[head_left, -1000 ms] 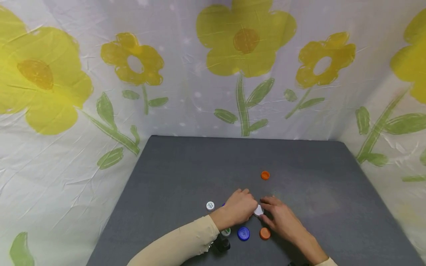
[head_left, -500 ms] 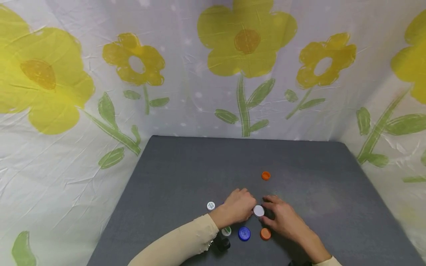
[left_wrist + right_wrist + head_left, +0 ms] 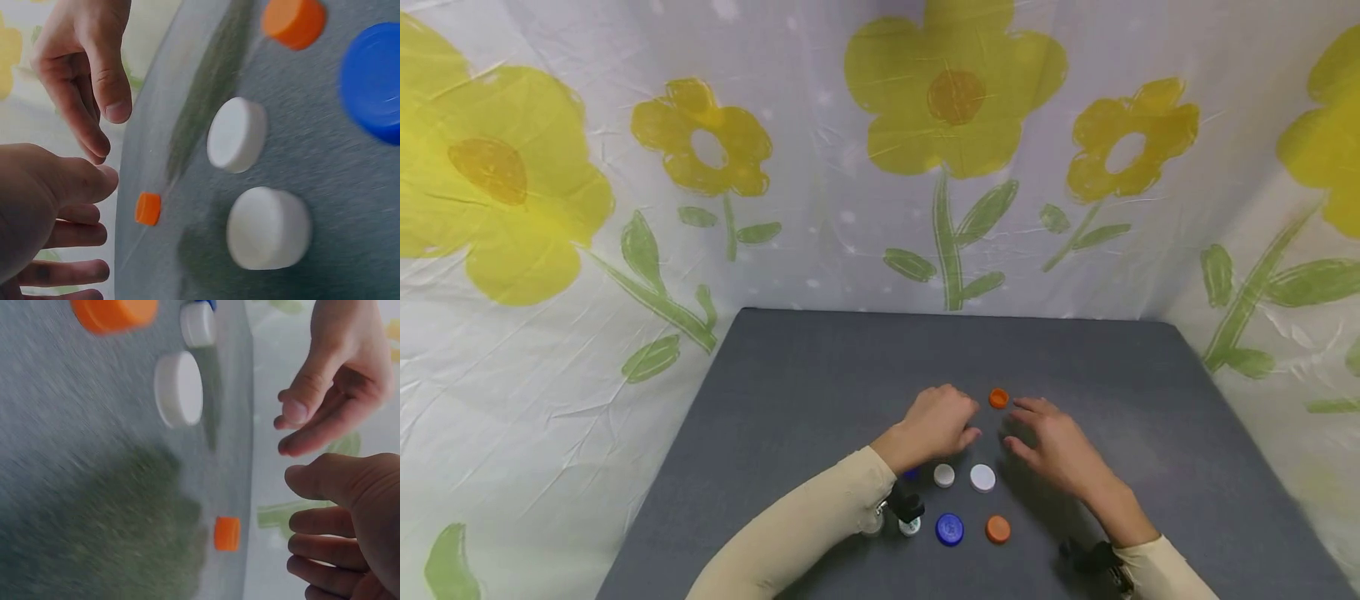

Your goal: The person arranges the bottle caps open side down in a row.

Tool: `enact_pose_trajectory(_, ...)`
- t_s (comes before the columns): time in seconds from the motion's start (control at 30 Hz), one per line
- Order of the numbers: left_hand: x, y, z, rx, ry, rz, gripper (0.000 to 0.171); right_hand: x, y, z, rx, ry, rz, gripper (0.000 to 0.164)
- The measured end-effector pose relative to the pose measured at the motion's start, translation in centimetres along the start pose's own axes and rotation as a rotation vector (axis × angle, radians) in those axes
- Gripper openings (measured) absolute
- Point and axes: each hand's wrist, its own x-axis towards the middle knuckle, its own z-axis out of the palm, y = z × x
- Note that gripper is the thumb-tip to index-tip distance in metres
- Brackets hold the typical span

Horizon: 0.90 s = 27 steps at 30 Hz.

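An orange bottle cap (image 3: 998, 398) lies hollow side up between my two hands, touched by neither. On its left hovers my left hand (image 3: 934, 425), fingers relaxed and holding nothing. To its right, my right hand (image 3: 1060, 446) is also empty, its fingers spread and slightly bent. Nearer to me lie a white cap (image 3: 982, 478) and a smaller white cap (image 3: 943, 476), side by side. In the left wrist view both white caps stand apart, the wider one (image 3: 236, 135) beyond the taller one (image 3: 269, 229).
A blue cap (image 3: 950, 529) and a second orange cap (image 3: 997, 529) sit closer to the front. Another whitish cap (image 3: 910, 527) is partly hidden by the left wrist camera. A flowered curtain (image 3: 820, 233) stands behind the dark table (image 3: 820, 350).
Both hands have left the wider white cap and moved away from me toward the far orange cap. That white cap now lies on the table beside the smaller white one, which has come into view.
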Motion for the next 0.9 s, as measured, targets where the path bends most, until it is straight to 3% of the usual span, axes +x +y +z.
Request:
enact_pose_trajectory(0.23, 2.7, -0.6, 0.1, -0.002, 0.011, -0.038, 0.026, 2.3, 1.3, -0.2, -0.025, -0.005, -0.01, 0.038)
enact_pose_trajectory(0.57, 5.1, -1.4, 0.1, -0.066, -0.057, -0.087, 0.025, 4.7, 2.1, -0.3, -0.023, -0.039, 0.036, 0.035)
enact_pose_trajectory(0.9, 7.3, -1.7, 2.4, -0.132, -0.092, -0.125, 0.027, 5.5, 4.0, 1.2, 0.012, -0.1, 0.109, 0.035)
